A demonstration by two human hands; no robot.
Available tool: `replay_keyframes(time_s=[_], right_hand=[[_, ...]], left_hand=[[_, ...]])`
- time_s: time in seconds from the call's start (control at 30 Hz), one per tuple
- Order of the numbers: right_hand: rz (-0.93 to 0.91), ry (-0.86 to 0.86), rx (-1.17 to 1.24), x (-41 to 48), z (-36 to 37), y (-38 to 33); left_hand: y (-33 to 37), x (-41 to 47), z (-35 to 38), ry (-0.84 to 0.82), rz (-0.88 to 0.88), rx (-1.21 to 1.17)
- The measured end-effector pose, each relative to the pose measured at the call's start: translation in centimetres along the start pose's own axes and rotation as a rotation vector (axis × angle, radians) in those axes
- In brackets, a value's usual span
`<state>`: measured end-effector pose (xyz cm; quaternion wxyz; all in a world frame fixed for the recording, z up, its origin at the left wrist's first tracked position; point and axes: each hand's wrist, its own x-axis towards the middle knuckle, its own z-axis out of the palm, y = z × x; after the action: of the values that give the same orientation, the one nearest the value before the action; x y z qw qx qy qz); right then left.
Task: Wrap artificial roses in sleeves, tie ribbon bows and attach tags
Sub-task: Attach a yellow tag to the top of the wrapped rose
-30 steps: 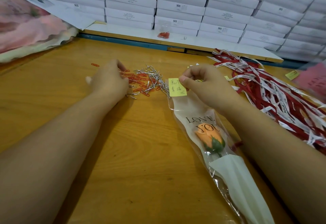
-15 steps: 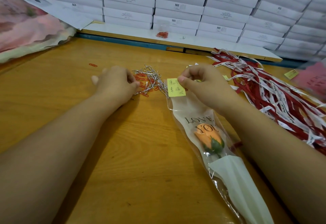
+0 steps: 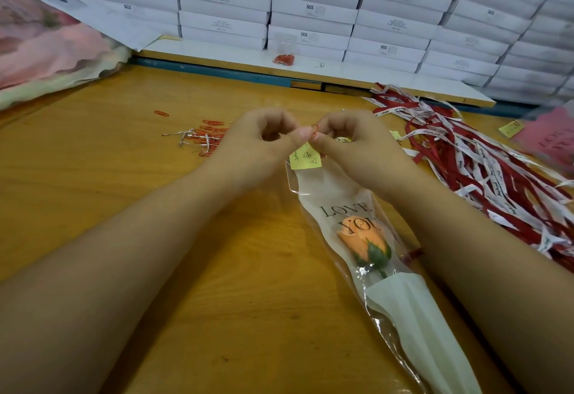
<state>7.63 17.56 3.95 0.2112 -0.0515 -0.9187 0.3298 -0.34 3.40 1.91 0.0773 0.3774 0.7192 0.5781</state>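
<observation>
An orange artificial rose (image 3: 362, 240) lies in a clear sleeve (image 3: 335, 195) printed "LOVE YOU", with white paper (image 3: 413, 325) around the stem. A yellow handwritten tag (image 3: 306, 159) sits at the sleeve's far end. My left hand (image 3: 261, 142) pinches a red paper clip (image 3: 314, 130) right above the tag. My right hand (image 3: 354, 145) meets it there, fingertips pinching the top of the tag and sleeve.
A pile of red paper clips and silver twist ties (image 3: 202, 137) lies left of my hands. Red and white ribbons (image 3: 484, 170) spread out at the right. Stacked white boxes (image 3: 310, 8) line the back. Pink wrapped goods (image 3: 46, 48) sit far left. Another pink packet (image 3: 549, 135) is far right.
My left hand left the clip pile and came right to the tag, now carrying a red paper clip. My right hand stayed at the tag.
</observation>
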Motion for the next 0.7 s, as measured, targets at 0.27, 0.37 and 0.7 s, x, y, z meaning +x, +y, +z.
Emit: replay_keyframes(time_s=[0.27,0.37,0.7], right_hand=[[0.013,-0.007,0.047,-0.08,0.04,0.19],[0.034,0.000,0.140,-0.15,0.15,0.28],[0.049,-0.043,0.195,-0.22,0.00,-0.07]], left_hand=[[-0.29,0.23,0.04,-0.001,0.073,0.089],[-0.37,0.30,-0.03,0.026,0.057,0.081],[-0.43,0.33,-0.26,0.024,0.013,0.054]])
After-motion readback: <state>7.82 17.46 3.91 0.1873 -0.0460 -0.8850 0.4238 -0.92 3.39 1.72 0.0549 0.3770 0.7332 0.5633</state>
